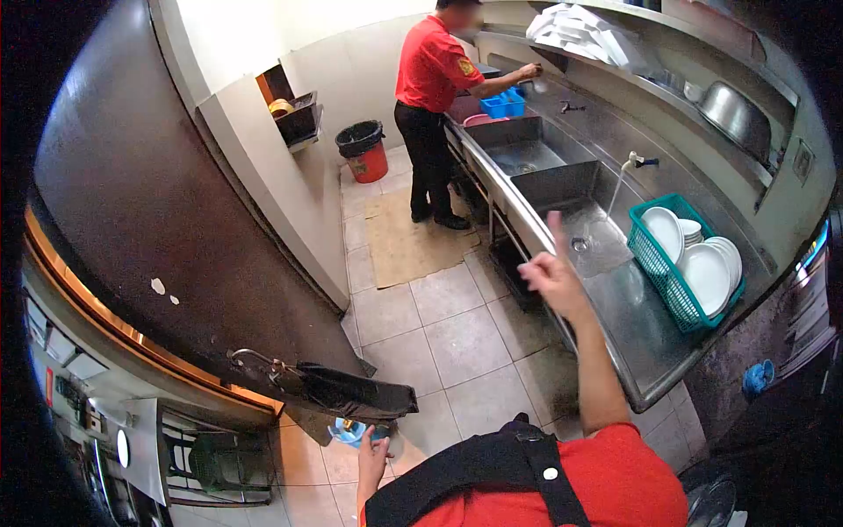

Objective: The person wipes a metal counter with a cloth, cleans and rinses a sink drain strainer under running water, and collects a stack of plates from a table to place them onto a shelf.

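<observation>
At 7 o'clock, 1 small blue item [348,430] is at our L hand [374,457]; we can't tell if it's gripped. At 11, 1 red bin [369,164]; at 12, 1 co-worker [430,75]; at 1, 1 blue basket [502,107]. At 1–3, 2 sinks [507,133]; at 3, our R hand [558,279], index out, rest curled; at 1–2, 2 taps [634,162], nearer one running; at 3, 1 teal basket [652,270] w/ several white plates [702,274], exact no. unclear. Room: dk door [149,176] at 10, 1 tan mat [413,237] at 12 on tiled flr [470,342], steel counter [610,303] at 3–4.
</observation>
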Demonstrator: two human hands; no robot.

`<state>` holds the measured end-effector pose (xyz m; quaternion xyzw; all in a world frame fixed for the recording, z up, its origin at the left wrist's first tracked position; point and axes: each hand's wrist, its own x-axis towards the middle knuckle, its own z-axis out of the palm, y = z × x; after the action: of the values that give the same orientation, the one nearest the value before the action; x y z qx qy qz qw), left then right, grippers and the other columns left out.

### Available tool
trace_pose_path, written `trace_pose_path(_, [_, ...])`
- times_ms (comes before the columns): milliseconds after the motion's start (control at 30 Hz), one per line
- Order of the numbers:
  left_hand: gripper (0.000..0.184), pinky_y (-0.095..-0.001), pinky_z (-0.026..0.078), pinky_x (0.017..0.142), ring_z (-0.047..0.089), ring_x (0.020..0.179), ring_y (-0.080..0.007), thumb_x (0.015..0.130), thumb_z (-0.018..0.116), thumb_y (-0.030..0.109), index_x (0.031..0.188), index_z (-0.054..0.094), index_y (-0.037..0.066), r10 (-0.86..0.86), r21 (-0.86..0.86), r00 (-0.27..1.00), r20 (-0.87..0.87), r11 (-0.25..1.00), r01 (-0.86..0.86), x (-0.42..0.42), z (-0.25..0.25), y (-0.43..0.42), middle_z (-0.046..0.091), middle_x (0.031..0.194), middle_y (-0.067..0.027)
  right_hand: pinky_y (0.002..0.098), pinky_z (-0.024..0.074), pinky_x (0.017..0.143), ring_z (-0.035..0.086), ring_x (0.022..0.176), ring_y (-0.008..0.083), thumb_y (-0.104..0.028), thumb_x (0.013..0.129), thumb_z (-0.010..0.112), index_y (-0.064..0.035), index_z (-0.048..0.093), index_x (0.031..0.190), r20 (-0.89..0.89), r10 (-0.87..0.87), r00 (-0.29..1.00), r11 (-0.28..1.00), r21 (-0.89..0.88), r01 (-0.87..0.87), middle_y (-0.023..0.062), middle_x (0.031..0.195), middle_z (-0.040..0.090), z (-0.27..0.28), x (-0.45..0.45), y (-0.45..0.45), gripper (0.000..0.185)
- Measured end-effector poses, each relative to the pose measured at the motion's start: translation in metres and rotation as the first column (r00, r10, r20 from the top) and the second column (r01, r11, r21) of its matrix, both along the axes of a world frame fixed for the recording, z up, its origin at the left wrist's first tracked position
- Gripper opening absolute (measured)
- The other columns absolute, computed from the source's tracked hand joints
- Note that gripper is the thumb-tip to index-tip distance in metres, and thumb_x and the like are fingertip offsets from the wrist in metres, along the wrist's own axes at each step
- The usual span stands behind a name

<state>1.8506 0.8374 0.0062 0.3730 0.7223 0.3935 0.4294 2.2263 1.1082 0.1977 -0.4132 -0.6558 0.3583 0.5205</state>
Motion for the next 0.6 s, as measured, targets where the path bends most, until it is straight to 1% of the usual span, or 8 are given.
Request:
trace_pose_path(33, [0.052,-0.0253,0.048,0.054,0.059,0.060,-0.0150,0.084,0.058,0.011,0.129,0.034,0.002,0.016,-0.043,1.000,-0.009,0.999,-0.016,0.000,0.000,-0.003,0.058,0.083,-0.0108,0.0219,0.0432,0.050,0.050,0.059,0.0087,-0.005,0.085,0.055,-0.0271,-0.007,0.142,-0.080,-0.097,0.992,0.995,-0.004,0.096,0.0018,0.069,0.055,0.008,0.013,-0.008,0.087])
trace_pose_path(133, [0.054,-0.0263,0.048,0.055,0.060,0.060,-0.0161,0.083,0.059,0.012,0.130,0.034,0.001,0.025,-0.057,1.000,-0.001,0.998,-0.025,-0.012,-0.030,-0.019,0.059,0.083,-0.0116,0.0205,0.0413,0.048,0.045,0.053,0.0075,-0.003,0.086,0.053,-0.0270,-0.002,0.143,-0.249,-0.277,0.928,0.960,-0.037,0.276,0.0005,0.064,0.049,-0.015,0.065,-0.013,0.083])
trace_pose_path(200, [0.055,-0.0267,0.048,0.055,0.060,0.060,-0.0164,0.083,0.060,0.012,0.130,0.033,0.001,0.021,-0.064,1.000,-0.016,0.998,-0.022,-0.019,-0.049,-0.026,0.059,0.084,-0.0118,0.0195,0.0398,0.047,0.045,0.053,0.0073,-0.002,0.085,0.053,-0.0257,0.000,0.143,-0.266,-0.430,0.863,0.903,-0.135,0.408,0.0002,0.063,0.047,-0.029,0.091,-0.021,0.082])
trace_pose_path(300, [0.057,-0.0264,0.047,0.054,0.061,0.060,-0.0165,0.082,0.061,0.013,0.130,0.033,0.001,0.012,-0.073,0.999,-0.036,0.997,-0.014,-0.025,-0.062,-0.023,0.059,0.084,-0.0119,0.0193,0.0386,0.047,0.044,0.052,0.0073,-0.002,0.085,0.053,-0.0230,0.001,0.143,-0.296,-0.505,0.811,0.863,-0.182,0.471,0.0009,0.063,0.048,-0.065,0.122,-0.030,0.081])
trace_pose_path(433, [0.057,-0.0244,0.045,0.052,0.060,0.059,-0.0162,0.083,0.061,0.015,0.130,0.033,0.001,0.003,-0.104,1.000,0.006,0.995,-0.003,-0.014,-0.037,-0.006,0.058,0.084,-0.0115,0.0204,0.0388,0.046,0.044,0.051,0.0078,-0.002,0.085,0.053,-0.0213,0.002,0.143,-0.247,-0.604,0.758,0.796,-0.236,0.557,0.0015,0.062,0.048,-0.109,0.143,-0.036,0.080])
trace_pose_path(500, [0.057,-0.0241,0.045,0.051,0.060,0.059,-0.0161,0.083,0.061,0.015,0.130,0.033,0.001,-0.003,-0.092,0.999,0.039,0.996,0.007,-0.013,-0.032,0.001,0.058,0.084,-0.0111,0.0216,0.0392,0.046,0.044,0.050,0.0085,-0.001,0.085,0.051,-0.0155,0.005,0.143,-0.179,-0.669,0.721,0.740,-0.257,0.622,0.0026,0.061,0.049,-0.129,0.149,-0.037,0.076])
trace_pose_path(533, [0.057,-0.0238,0.044,0.050,0.060,0.058,-0.0159,0.083,0.061,0.016,0.130,0.033,0.001,-0.007,-0.079,0.997,0.075,0.997,0.013,-0.013,-0.031,0.003,0.058,0.084,-0.0108,0.0216,0.0392,0.046,0.044,0.050,0.0085,-0.001,0.085,0.051,-0.0155,0.005,0.143,-0.180,-0.672,0.719,0.737,-0.258,0.624,0.0026,0.061,0.049,-0.143,0.153,-0.036,0.076])
trace_pose_path(600, [0.057,-0.0240,0.044,0.049,0.059,0.058,-0.0158,0.083,0.061,0.016,0.130,0.033,0.001,-0.014,-0.072,0.997,0.074,0.997,0.020,-0.011,-0.029,0.004,0.058,0.084,-0.0104,0.0225,0.0396,0.046,0.046,0.050,0.0095,-0.001,0.084,0.051,-0.0098,0.011,0.141,-0.106,-0.761,0.640,0.644,-0.243,0.725,0.0039,0.060,0.051,-0.180,0.169,-0.032,0.070])
